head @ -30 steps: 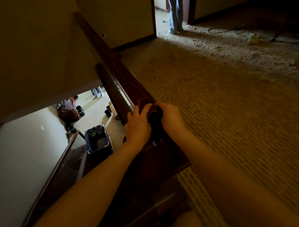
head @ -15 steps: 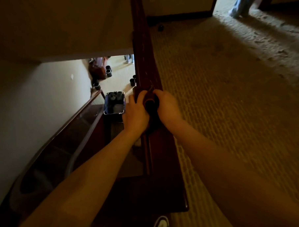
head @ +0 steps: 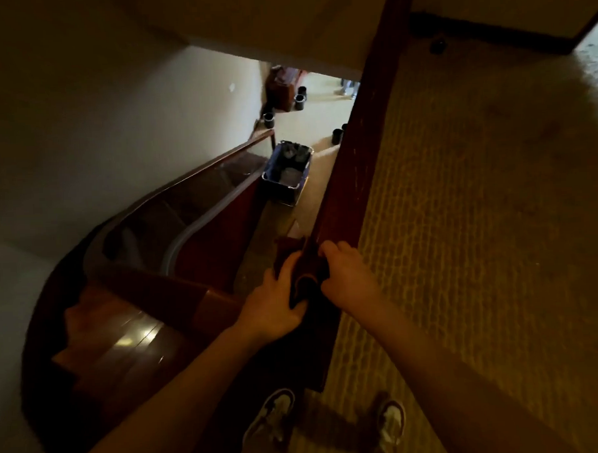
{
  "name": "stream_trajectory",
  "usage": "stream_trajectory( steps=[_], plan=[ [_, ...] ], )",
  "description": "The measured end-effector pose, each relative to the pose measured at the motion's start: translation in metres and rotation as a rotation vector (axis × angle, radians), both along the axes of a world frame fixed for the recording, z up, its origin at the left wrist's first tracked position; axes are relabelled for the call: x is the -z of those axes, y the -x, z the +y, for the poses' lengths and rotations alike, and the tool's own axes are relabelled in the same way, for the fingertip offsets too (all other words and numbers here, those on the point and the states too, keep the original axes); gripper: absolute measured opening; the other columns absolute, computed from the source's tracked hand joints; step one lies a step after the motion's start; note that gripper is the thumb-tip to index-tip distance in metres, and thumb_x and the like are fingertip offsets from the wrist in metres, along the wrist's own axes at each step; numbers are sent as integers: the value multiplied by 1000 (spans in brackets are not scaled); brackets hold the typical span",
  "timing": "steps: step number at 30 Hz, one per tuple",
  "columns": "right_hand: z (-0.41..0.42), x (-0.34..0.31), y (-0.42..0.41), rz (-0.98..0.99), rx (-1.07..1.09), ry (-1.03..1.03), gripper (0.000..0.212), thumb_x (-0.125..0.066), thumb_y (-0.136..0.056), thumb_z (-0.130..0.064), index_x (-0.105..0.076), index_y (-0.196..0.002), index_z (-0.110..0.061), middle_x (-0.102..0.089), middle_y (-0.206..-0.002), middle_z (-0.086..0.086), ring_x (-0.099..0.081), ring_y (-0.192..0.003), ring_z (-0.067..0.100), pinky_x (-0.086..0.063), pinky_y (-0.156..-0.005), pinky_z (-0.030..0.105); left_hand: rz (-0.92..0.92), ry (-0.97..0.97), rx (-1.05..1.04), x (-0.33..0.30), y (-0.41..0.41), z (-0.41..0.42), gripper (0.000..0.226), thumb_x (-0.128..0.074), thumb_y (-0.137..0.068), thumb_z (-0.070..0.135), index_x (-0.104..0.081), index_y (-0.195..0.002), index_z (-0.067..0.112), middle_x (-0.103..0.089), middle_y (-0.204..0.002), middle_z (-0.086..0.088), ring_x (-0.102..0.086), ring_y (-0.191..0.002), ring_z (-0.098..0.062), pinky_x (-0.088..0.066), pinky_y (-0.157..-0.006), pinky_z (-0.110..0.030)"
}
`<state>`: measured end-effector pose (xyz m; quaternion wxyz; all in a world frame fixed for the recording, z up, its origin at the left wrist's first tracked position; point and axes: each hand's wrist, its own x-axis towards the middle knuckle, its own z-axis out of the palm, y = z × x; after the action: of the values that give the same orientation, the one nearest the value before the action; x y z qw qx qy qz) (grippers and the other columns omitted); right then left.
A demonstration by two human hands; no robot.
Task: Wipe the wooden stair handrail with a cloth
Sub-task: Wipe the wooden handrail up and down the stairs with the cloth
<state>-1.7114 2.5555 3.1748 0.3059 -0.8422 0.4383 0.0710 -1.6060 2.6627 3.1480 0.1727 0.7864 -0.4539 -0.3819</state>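
The dark wooden handrail (head: 365, 127) runs from the lower middle up to the top of the view, along the edge of the carpeted landing. A dark brownish cloth (head: 301, 281) is draped over the rail. My left hand (head: 273, 306) grips the cloth on the rail's left side, over the stairwell. My right hand (head: 348, 279) grips the cloth on the rail's right side, fingers curled over the top. Both forearms reach in from below.
Curved wooden stairs (head: 124, 336) drop away at the left, bounded by a lower rail (head: 199, 169). A blue bin (head: 288, 172) and several dark cups stand on the floor below. Tan carpet (head: 479, 218) covers the landing at the right. My shoes (head: 275, 419) show at the bottom.
My view has swung left and down over the stairwell. Both hands stay on the cloth over the rail; it now hangs further down the left side.
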Motion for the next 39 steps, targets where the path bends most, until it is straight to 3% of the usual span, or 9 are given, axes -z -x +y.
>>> stream_trajectory(
  steps=[5, 9, 12, 16, 21, 24, 30, 34, 39],
  plan=[
    [-18, -12, 12, -232, -224, 89, 56, -56, -88, -15, -37, -140, -22, -35, -139, 8, -37, -126, 26, -41, -100, 34, 45, 194, -509, -8, 28, -5, 76, -64, -81, 43, -19, -141, 36, -54, -127, -5, -58, -110, -25, -49, -89, -43],
    [-26, -13, 19, -188, -404, -154, 62, -58, -89, -44, -39, -142, -18, -34, -146, 10, -33, -135, 27, -33, -109, 40, 64, 346, -743, -26, 56, -10, 87, -72, -79, 26, -16, -146, 27, -49, -121, 7, -52, -108, -12, -45, -88, -31],
    [-30, -11, 20, -246, -331, -302, 67, -53, -87, -55, -42, -139, -13, -44, -140, 8, -42, -129, 26, -38, -105, 37, 343, 431, -818, -38, 70, -3, 91, -67, -80, 1, -11, -147, 24, -43, -122, 13, -51, -107, -8, -49, -77, -16],
    [-14, -10, -9, -266, -311, -283, 73, -49, -86, -62, -40, -137, -11, -48, -136, 11, -46, -125, 28, -41, -102, 46, 685, 372, -1032, -56, 64, 27, 51, -36, -86, -17, -49, -128, 7, -58, -115, -4, -60, -89, -10, -54, -69, -20],
    [12, 3, -48, -19, -573, -98, 59, -56, -81, -59, -45, -119, -16, -55, -117, 9, -53, -108, 29, -44, -94, 50, 244, 351, -1259, -44, 49, 65, 36, -41, -76, -19, -64, -68, 8, -64, -71, -9, -61, -71, -22, -54, -63, -31],
    [17, 7, -61, 32, -747, -153, 37, -64, -79, -39, -45, -103, -18, -54, -101, 5, -56, -96, 26, -48, -84, 42, -58, 268, -1259, -30, 51, 80, 25, -44, -84, -7, -63, -91, 8, -63, -93, -10, -60, -85, -21, -51, -75, -37],
    [-37, -9, -72, 51, -914, -346, 5, -60, -84, -17, -56, -87, -20, -57, -79, -5, -59, -77, 13, -40, -60, 19, -407, 122, -1045, -7, 61, 57, 44, -47, -92, 9, -43, -136, 7, -37, -141, -15, -37, -129, -29, -34, -104, -34],
    [-55, -10, -90, 125, -987, -377, 15, -57, -87, -19, -57, -102, -20, -58, -88, -5, -59, -87, 15, -42, -65, 21, -435, -55, -1062, 9, 67, 29, 50, -41, -97, 19, -28, -144, 8, -15, -153, -19, -14, -142, -32, -19, -116, -42],
    [-19, 13, -88, 175, -1092, -624, 39, -65, -83, -27, -49, -119, -29, -63, -107, -2, -63, -86, 10, -52, -78, 27, -393, 7, -1272, 23, 75, 16, 61, -43, -89, -4, -25, -146, 8, -11, -156, -12, -5, -145, -26, -15, -118, -43]
  ],
)
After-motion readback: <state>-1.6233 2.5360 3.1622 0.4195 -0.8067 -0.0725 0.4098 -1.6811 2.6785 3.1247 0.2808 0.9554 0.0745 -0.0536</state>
